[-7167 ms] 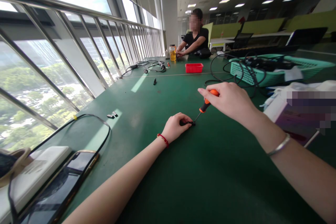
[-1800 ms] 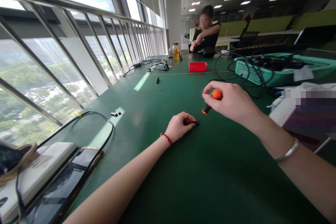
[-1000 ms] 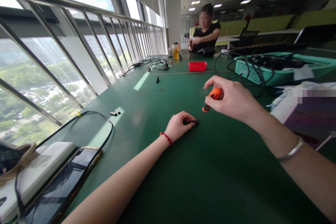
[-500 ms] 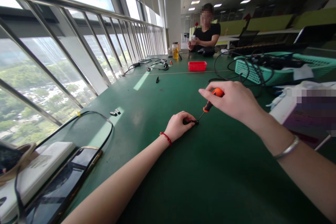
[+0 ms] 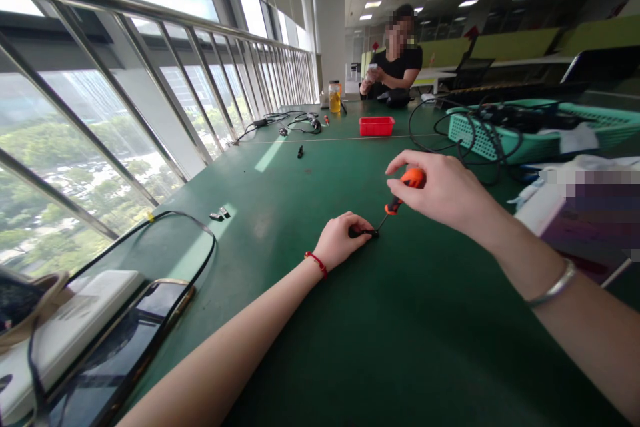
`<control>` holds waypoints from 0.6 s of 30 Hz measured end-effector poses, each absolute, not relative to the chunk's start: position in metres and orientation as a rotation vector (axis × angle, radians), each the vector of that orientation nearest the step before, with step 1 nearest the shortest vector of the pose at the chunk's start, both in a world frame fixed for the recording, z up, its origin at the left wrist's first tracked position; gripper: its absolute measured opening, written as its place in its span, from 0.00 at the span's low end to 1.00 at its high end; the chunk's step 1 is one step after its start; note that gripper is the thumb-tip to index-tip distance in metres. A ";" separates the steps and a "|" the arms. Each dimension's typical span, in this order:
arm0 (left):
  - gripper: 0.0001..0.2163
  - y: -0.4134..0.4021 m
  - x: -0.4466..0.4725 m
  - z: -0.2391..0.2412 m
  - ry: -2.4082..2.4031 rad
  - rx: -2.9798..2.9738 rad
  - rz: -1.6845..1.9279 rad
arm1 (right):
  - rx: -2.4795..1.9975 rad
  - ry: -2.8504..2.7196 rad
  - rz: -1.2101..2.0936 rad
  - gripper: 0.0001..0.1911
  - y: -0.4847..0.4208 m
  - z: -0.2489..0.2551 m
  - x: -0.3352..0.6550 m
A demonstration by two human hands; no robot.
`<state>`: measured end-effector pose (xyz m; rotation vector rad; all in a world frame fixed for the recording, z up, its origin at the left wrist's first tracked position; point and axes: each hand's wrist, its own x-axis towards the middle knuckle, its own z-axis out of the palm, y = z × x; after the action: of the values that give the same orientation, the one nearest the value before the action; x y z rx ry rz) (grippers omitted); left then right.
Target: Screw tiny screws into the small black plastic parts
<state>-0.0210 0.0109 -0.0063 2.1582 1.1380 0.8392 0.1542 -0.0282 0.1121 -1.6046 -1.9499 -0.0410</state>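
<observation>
My left hand (image 5: 343,240) is closed on a small black part (image 5: 369,233), pressing it down on the green table (image 5: 280,320). What kind of part it is cannot be made out. My right hand (image 5: 440,187) has its fingers around the orange ball end of a screwdriver (image 5: 395,205) with an orange and black handle. The screwdriver leans, and its thin shaft runs down to the black part's right end. Whether the tip sits in a screw is too small to see.
Small metal-and-black pieces (image 5: 220,214) and a black piece (image 5: 300,152) lie further off. Beyond stand a red tray (image 5: 376,127) and a jar (image 5: 335,97). A turquoise basket (image 5: 540,147) with cables is at right; a phone (image 5: 120,340) and power strip (image 5: 75,327) lie left. A person (image 5: 395,60) sits opposite.
My right hand's fingers have shifted and parted slightly on the screwdriver's end, and its handle has tilted a little. My left hand has stayed put. The person opposite has leaned a little to the right.
</observation>
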 end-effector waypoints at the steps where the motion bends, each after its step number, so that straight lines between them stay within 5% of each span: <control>1: 0.07 0.011 -0.021 -0.006 1.141 2.157 0.838 | -1.590 -1.951 -0.031 0.10 -0.029 0.112 0.154; 8: 0.07 0.010 -0.021 -0.005 1.135 2.153 0.840 | -1.675 -1.946 -0.164 0.22 -0.029 0.112 0.154; 13: 0.07 0.010 -0.021 -0.005 1.149 2.148 0.833 | -1.616 -1.963 -0.126 0.10 -0.027 0.111 0.156; 18: 0.07 0.010 -0.021 -0.005 1.138 2.157 0.840 | -1.497 -1.999 0.017 0.12 -0.024 0.108 0.155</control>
<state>-0.0212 0.0101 -0.0051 2.1571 1.1376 0.8405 0.1550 -0.0242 0.1083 -1.4969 -1.9989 0.0173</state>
